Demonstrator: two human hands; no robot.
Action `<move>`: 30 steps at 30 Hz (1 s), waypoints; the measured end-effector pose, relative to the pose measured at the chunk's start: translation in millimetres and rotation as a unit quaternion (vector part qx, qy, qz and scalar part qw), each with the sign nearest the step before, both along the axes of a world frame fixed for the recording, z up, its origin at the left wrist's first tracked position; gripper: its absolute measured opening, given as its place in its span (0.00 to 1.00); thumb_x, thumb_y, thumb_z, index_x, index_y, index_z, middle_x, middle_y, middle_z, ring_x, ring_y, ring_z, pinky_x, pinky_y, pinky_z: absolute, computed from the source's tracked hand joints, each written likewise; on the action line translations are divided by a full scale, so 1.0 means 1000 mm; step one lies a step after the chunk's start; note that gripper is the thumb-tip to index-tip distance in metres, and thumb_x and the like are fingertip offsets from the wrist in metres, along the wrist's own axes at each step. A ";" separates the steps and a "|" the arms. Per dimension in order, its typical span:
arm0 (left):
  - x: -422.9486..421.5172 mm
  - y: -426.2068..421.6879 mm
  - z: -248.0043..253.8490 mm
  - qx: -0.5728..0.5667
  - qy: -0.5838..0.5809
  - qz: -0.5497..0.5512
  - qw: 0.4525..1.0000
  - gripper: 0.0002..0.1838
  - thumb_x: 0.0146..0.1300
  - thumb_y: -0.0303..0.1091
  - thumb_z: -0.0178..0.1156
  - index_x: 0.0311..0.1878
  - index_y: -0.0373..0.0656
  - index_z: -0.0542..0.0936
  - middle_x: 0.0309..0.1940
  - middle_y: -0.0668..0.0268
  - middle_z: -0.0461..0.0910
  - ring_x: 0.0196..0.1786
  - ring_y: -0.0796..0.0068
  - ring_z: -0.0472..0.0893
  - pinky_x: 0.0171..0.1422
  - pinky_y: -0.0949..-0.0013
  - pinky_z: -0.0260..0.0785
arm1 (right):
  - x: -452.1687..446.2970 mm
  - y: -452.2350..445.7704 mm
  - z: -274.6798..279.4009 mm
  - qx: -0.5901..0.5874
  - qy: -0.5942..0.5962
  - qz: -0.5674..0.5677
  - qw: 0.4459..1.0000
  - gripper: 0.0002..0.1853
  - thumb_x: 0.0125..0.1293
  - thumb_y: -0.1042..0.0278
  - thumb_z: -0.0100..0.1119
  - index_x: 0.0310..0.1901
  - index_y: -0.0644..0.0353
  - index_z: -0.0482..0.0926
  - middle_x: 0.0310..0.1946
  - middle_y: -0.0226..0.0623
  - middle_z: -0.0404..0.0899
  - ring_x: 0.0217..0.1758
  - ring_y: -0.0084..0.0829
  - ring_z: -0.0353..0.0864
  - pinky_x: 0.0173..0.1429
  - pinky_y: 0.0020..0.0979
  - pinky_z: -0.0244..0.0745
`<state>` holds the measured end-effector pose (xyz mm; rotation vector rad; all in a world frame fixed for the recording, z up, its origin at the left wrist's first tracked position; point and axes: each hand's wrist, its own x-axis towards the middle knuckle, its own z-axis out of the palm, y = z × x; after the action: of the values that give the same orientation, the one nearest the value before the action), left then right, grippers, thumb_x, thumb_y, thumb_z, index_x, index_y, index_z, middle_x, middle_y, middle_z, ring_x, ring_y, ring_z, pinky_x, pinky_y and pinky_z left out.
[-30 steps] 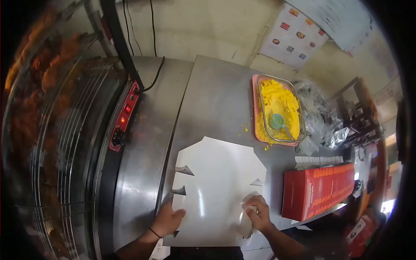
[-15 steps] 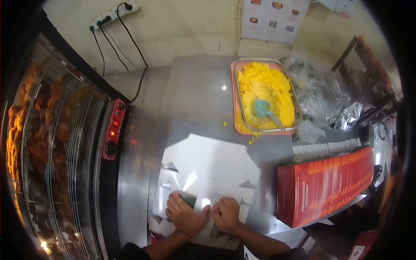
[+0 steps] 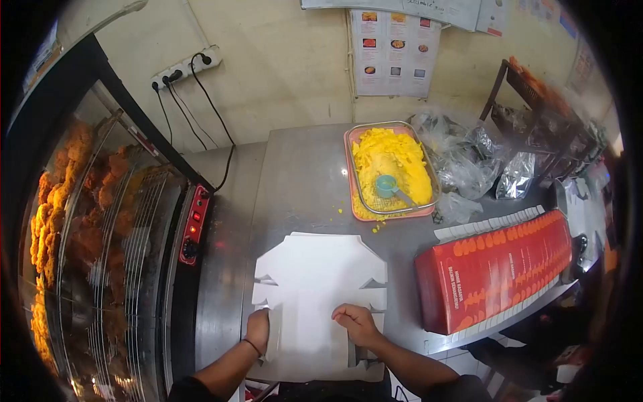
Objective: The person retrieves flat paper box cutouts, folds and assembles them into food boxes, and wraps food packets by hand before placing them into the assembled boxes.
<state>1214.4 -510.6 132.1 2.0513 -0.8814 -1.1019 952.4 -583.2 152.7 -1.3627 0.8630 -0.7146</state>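
A flat white cardboard box blank (image 3: 315, 281) with cut, folded slots along both sides lies on the metal table right in front of me. Along its left edge, my left hand (image 3: 258, 328) is closed on the cardboard, seen side-on with its fingertips partly hidden. Over the right part of the blank, my right hand (image 3: 357, 323) has its fingers curled in; whether anything is between them is hidden. A thin second edge shows behind the top of the blank, so more than one sheet may lie there.
Red printed boxes (image 3: 495, 275) stand in a row at right. Behind lies a glass-like tray (image 3: 434, 194) of yellow food with a blue scoop (image 3: 386, 186). Plastic bags (image 3: 462, 154) and a dark rack (image 3: 529, 114) are farther right. A heated display cabinet (image 3: 191, 228) with fried food borders the left.
My left hand has moved left from the middle of the blank to its edge, and the green patch beside it no longer shows. My right hand stays over the right part. The view has tilted up.
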 end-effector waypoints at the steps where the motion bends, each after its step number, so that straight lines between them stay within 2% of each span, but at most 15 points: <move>1: -0.013 -0.003 -0.003 -0.077 -0.224 -0.085 0.968 0.19 0.63 0.42 0.41 0.29 0.35 0.75 0.27 0.53 0.76 0.34 0.56 0.75 0.39 0.54 0.65 | 0.001 -0.001 0.001 0.028 -0.007 0.005 1.000 0.04 0.56 0.73 0.52 0.32 0.62 0.75 0.25 0.36 0.75 0.28 0.30 0.73 0.34 0.27 0.66; 2: -0.031 -0.005 -0.001 -0.040 -0.072 0.098 0.992 0.16 0.62 0.37 0.42 0.31 0.33 0.72 0.28 0.49 0.73 0.35 0.48 0.71 0.40 0.50 0.60 | 0.003 -0.002 0.008 -0.004 0.059 0.012 0.998 0.05 0.56 0.72 0.52 0.34 0.61 0.75 0.26 0.37 0.75 0.30 0.31 0.73 0.36 0.29 0.66; 5: -0.061 -0.010 0.003 -0.135 -0.322 0.069 0.935 0.11 0.61 0.33 0.43 0.32 0.33 0.69 0.30 0.48 0.69 0.37 0.47 0.67 0.42 0.51 0.57 | 0.014 -0.005 0.027 -0.145 0.223 0.008 0.964 0.08 0.56 0.71 0.52 0.38 0.59 0.75 0.29 0.38 0.73 0.35 0.36 0.72 0.42 0.33 0.64; 7: -0.071 -0.016 0.012 -0.136 -0.356 0.065 0.922 0.08 0.59 0.30 0.44 0.32 0.33 0.65 0.32 0.47 0.65 0.38 0.48 0.65 0.44 0.51 0.54 | 0.024 -0.002 0.022 -0.295 0.281 -0.018 0.913 0.11 0.54 0.70 0.52 0.40 0.57 0.75 0.32 0.37 0.72 0.39 0.39 0.71 0.46 0.37 0.62; 11: -0.079 -0.032 0.025 -0.131 -0.402 0.036 0.906 0.07 0.56 0.28 0.46 0.31 0.32 0.64 0.32 0.47 0.64 0.37 0.48 0.64 0.42 0.53 0.54 | 0.045 -0.002 0.020 -0.323 0.410 -0.004 0.853 0.14 0.56 0.66 0.50 0.45 0.55 0.73 0.34 0.36 0.71 0.43 0.36 0.69 0.47 0.41 0.60; 13: -0.071 -0.033 0.012 -0.165 -0.417 0.028 0.893 0.07 0.58 0.28 0.45 0.32 0.33 0.64 0.31 0.47 0.64 0.37 0.47 0.64 0.42 0.52 0.54 | 0.048 -0.003 0.023 -0.296 0.402 -0.027 0.866 0.15 0.55 0.65 0.49 0.45 0.56 0.73 0.35 0.38 0.72 0.45 0.37 0.69 0.49 0.42 0.59; 15: -0.064 -0.038 0.008 -0.116 -0.400 -0.002 0.909 0.08 0.58 0.29 0.47 0.35 0.32 0.67 0.34 0.45 0.67 0.42 0.44 0.65 0.46 0.49 0.55 | 0.043 0.001 0.011 -0.296 0.352 -0.085 0.884 0.15 0.54 0.66 0.50 0.44 0.56 0.73 0.37 0.41 0.72 0.45 0.40 0.69 0.50 0.42 0.59; 18: -0.047 -0.053 0.009 -0.166 -0.308 -0.011 0.937 0.10 0.62 0.31 0.45 0.32 0.33 0.69 0.34 0.45 0.69 0.42 0.46 0.66 0.47 0.50 0.56 | 0.028 -0.003 -0.016 -0.263 0.126 -0.171 0.941 0.06 0.49 0.75 0.51 0.31 0.62 0.73 0.24 0.43 0.69 0.31 0.44 0.67 0.38 0.41 0.60; 19: -0.033 -0.057 0.009 -0.181 -0.249 -0.030 0.951 0.13 0.63 0.34 0.44 0.28 0.33 0.69 0.30 0.47 0.70 0.37 0.50 0.68 0.45 0.54 0.59 | 0.023 -0.003 -0.012 -0.245 0.140 -0.201 0.938 0.03 0.50 0.76 0.51 0.29 0.62 0.71 0.24 0.44 0.68 0.30 0.43 0.66 0.37 0.40 0.59; 21: -0.012 -0.054 0.031 -0.148 -0.098 -0.017 0.984 0.17 0.64 0.39 0.45 0.27 0.33 0.70 0.21 0.57 0.70 0.27 0.66 0.69 0.37 0.65 0.61 | 0.009 0.010 0.020 -0.354 0.220 -0.294 0.860 0.06 0.54 0.75 0.53 0.35 0.62 0.74 0.31 0.43 0.71 0.39 0.42 0.68 0.44 0.39 0.61; 22: -0.003 -0.043 0.037 -0.140 -0.007 -0.006 0.990 0.18 0.65 0.42 0.45 0.33 0.33 0.72 0.26 0.59 0.71 0.32 0.69 0.70 0.42 0.68 0.62 | -0.004 0.027 0.023 -0.362 0.224 -0.323 0.845 0.09 0.57 0.74 0.52 0.40 0.63 0.73 0.36 0.43 0.71 0.43 0.41 0.68 0.48 0.36 0.62; 24: -0.004 0.002 0.057 -0.154 -0.078 -0.026 0.985 0.19 0.66 0.43 0.44 0.39 0.33 0.72 0.32 0.58 0.72 0.37 0.68 0.71 0.46 0.69 0.62 | -0.043 0.072 0.027 -0.294 0.227 -0.296 0.880 0.09 0.59 0.75 0.52 0.41 0.67 0.70 0.39 0.46 0.70 0.44 0.42 0.69 0.49 0.35 0.63; 27: -0.002 0.079 0.051 -0.092 -0.166 -0.089 0.978 0.21 0.66 0.44 0.45 0.48 0.32 0.69 0.46 0.51 0.68 0.49 0.61 0.69 0.55 0.67 0.61 | -0.069 0.130 0.028 -0.150 0.393 -0.212 0.882 0.16 0.59 0.68 0.55 0.46 0.70 0.70 0.38 0.49 0.74 0.42 0.43 0.74 0.50 0.36 0.68; 29: -0.019 0.097 0.051 -0.095 -0.224 -0.111 0.964 0.21 0.64 0.41 0.49 0.49 0.30 0.67 0.48 0.47 0.65 0.51 0.55 0.67 0.55 0.64 0.61 | -0.064 0.146 0.033 0.054 0.377 -0.140 0.914 0.22 0.58 0.63 0.59 0.48 0.71 0.70 0.35 0.48 0.77 0.38 0.41 0.77 0.46 0.33 0.71; 30: -0.027 0.102 0.054 -0.090 -0.249 -0.127 0.956 0.21 0.63 0.40 0.51 0.49 0.29 0.66 0.49 0.45 0.64 0.52 0.52 0.66 0.55 0.62 0.61 | -0.058 0.152 0.033 0.094 0.355 -0.158 0.916 0.22 0.58 0.62 0.59 0.47 0.71 0.70 0.33 0.47 0.77 0.35 0.39 0.77 0.44 0.32 0.71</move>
<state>1187.1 -408.2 186.0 2.1328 -1.4702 -0.5942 894.7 -430.9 185.8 -1.3281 1.7157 -0.3436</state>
